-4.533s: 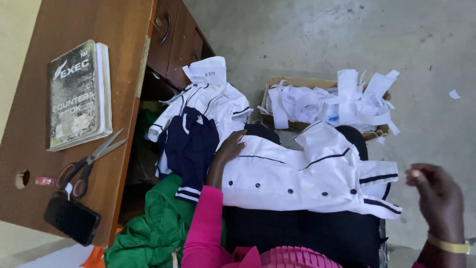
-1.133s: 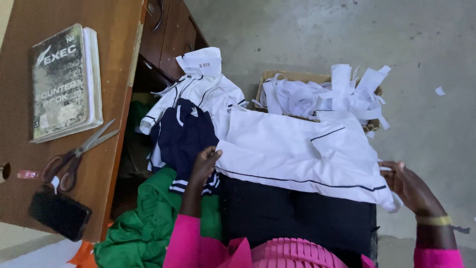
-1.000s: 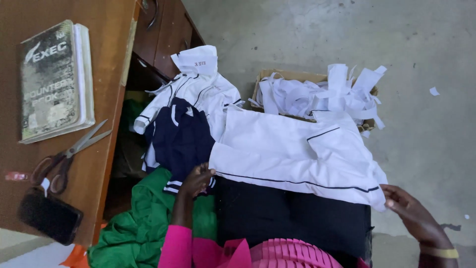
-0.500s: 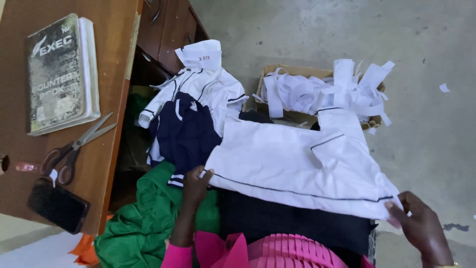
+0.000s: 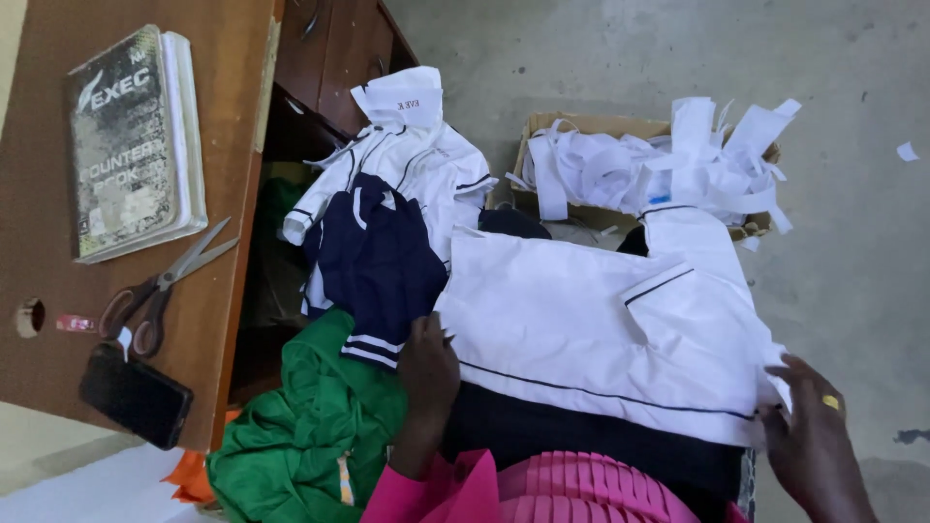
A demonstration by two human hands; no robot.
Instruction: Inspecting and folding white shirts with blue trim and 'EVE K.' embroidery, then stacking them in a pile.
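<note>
Head view: a white shirt (image 5: 601,329) with dark piping lies spread across the lap; folding or smoothing appears in hand, and the next move likely calls for an even pull on both edges. Left hand (image 5: 428,363) pinches the shirt's left hem, grip closed; right hand (image 5: 809,436) clasps the right corner, fingers curled; scissors (image 5: 165,286) lie on the tabletop (image 5: 58,242).

The scene is bright with soft, even daylight, and no lamp or window is visible, so the source cannot be told. The white shirt (image 5: 601,329) on the lap is almost overexposed and loses some fold detail, while the open drawer space (image 5: 281,136) under the wooden desk (image 5: 223,320) lies in deep shadow. The picture is mostly sharp, with slight softness at the right hand (image 5: 814,436) and mild stretching near the corners.
</note>
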